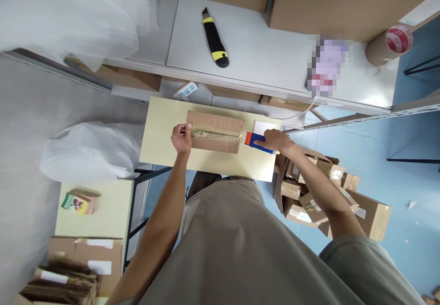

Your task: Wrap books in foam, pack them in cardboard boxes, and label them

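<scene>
A closed cardboard box [220,122] lies on a pale yellow tabletop [165,154] in front of me. A shiny strip of clear tape [215,133] runs lengthwise along its top seam. My left hand [182,138] grips the box's left end, thumb on the top edge and the other fingers curled at the side. Just beyond the right end, my right hand [276,140] is wrapped around a blue tape dispenser [258,141] with an orange front, which points at the box. A small gap separates the orange end from the box. A white sheet [264,127] lies behind the dispenser.
A shelf above holds a black-and-yellow utility knife [215,39], a blurred-out phone [326,67], a tape roll [388,45] and large cartons [343,2]. Cardboard boxes [319,190] pile up at right. White plastic bags [92,149] and a side table [103,204] stand left.
</scene>
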Motion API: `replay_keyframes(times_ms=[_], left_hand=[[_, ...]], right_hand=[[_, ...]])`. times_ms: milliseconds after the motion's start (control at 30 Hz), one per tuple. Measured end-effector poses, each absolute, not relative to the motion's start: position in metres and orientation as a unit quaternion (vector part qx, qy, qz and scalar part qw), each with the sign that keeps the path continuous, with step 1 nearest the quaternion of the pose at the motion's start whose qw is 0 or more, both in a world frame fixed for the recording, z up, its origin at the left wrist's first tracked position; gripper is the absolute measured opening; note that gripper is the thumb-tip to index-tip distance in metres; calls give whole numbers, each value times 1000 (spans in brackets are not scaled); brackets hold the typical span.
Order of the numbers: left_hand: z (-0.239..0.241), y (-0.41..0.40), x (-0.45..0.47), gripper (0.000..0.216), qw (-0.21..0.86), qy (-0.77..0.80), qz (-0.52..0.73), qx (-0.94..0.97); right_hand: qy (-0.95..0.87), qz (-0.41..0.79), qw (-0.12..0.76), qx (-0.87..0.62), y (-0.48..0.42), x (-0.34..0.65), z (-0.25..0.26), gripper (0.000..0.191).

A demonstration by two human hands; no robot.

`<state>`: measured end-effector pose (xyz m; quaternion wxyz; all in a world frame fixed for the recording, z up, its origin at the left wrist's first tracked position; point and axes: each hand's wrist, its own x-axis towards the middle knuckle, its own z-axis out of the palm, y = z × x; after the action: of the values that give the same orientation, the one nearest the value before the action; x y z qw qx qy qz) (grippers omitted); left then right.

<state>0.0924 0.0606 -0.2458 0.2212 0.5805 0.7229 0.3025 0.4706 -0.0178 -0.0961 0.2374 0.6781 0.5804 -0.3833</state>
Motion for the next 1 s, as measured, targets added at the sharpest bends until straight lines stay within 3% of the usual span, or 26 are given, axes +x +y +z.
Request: replay_keyframes(times_ms=[200,500,733,1000], left_hand=[[-243,60,94,28,220,726,298,580],[-243,63,93,26,205,724,286,594],[-242,64,93,25,196,726,280,597],[-241,60,92,22,201,724,279,598]], right_hand=[[583,-354,217,699,-30,442,-97,54],[581,-324,169,728,-49,421,-104,51],[577,-310,151,740,-55,409,-139,38],[440,-337,33,832,-93,413,-162,60]])
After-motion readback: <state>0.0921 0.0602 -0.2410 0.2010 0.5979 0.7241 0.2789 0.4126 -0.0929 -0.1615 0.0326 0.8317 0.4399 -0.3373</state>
